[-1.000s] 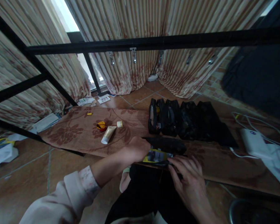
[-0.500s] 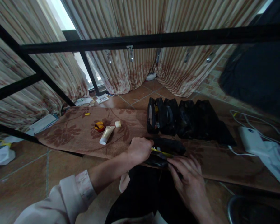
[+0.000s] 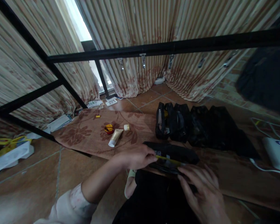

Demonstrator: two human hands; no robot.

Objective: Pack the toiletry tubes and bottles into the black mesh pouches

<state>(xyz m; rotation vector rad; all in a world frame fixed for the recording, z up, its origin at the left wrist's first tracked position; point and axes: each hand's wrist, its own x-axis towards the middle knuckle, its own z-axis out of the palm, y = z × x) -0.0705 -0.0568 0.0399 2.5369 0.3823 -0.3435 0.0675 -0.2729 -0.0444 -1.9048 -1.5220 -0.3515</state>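
A black pouch (image 3: 184, 153) lies at the bench's near edge, just above my lap. A thin yellow strip (image 3: 170, 160) runs along its opening, and small pale items show inside, too dark to name. My left hand (image 3: 140, 157) is closed at the pouch's left end, its fingertips pinched where the strip begins. At the near right rim, my right hand (image 3: 200, 183) grips the pouch between thumb and fingers. To the left lie a cream-coloured tube (image 3: 116, 137), a small white cap (image 3: 126, 127) and a round amber container (image 3: 109, 128).
Several black bags (image 3: 198, 124) stand in a row on the cloth-covered bench (image 3: 140, 121). A white device (image 3: 276, 152) with a cable sits at the right. A black metal rail (image 3: 154, 49) crosses before striped curtains. Papers (image 3: 59, 123) and yellow-handled bags lie on the left.
The view has turned slightly, so the scene sits further right and a little lower. Both hands stay at the black pouch, my left hand still pinched and my right at the rim.
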